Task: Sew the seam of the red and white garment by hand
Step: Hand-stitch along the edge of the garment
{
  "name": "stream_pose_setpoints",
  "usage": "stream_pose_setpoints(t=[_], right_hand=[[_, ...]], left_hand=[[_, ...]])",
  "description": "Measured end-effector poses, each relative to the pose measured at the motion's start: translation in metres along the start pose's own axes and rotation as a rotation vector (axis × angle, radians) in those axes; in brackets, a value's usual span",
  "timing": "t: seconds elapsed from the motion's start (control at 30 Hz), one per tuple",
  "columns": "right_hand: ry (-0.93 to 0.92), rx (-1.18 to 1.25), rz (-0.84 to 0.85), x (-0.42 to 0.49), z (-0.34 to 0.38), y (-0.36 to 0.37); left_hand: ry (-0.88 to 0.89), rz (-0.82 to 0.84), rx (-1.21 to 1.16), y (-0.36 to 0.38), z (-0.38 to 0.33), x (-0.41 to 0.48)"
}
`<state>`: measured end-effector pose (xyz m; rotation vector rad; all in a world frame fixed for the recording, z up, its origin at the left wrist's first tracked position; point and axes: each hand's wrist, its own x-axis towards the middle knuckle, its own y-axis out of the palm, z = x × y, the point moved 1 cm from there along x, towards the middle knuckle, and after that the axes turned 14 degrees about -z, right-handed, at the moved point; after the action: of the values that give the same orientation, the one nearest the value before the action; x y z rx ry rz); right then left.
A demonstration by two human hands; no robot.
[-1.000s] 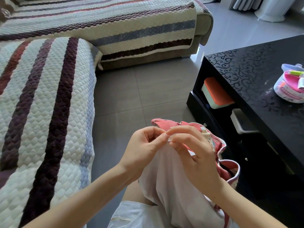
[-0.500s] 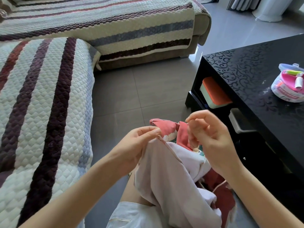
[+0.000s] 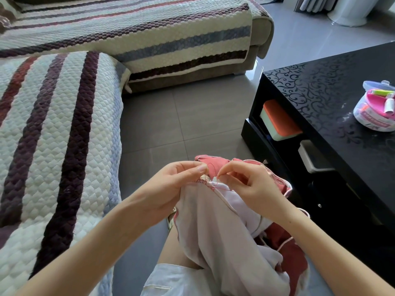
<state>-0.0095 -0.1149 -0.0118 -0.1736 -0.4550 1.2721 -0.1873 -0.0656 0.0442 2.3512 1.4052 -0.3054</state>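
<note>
Your right hand is curled tight, thumb and forefinger pinching the seam; whether a needle sits between them is too small to tell. A loop of red thread trails just under those fingertips. Right beside it, your left hand pinches the fabric edge, thumb on top. The red and white garment hangs from both hands and drapes over your knee, its red folds bunched on the right side.

Near your right forearm stands the black table. Its lower shelf holds an orange-lidded box and a white box. On its top, well apart from you, there's a clear tub of thread spools. On your left, the striped sofa cover runs alongside your forearm. Ahead, grey floor tiles lie open between sofa and table.
</note>
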Motion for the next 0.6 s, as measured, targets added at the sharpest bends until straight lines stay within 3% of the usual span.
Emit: stream_pose_setpoints(t=[0.17,0.27,0.47,0.6], right_hand=[[0.120,0.588,0.072,0.000,0.017,-0.005],[0.242,0.798,0.059,0.000,0.022,-0.009],[0.378,0.946,0.052,0.004,0.028,-0.013],[0.357,0.785,-0.136,0.007,0.039,-0.022]], left_hand=[[-0.014,-0.039,0.034,0.000,0.001,0.003],[-0.043,-0.066,0.058,-0.001,0.006,0.004],[-0.047,-0.118,0.184,-0.008,0.013,0.005],[0.099,-0.161,0.424,-0.011,0.014,0.003]])
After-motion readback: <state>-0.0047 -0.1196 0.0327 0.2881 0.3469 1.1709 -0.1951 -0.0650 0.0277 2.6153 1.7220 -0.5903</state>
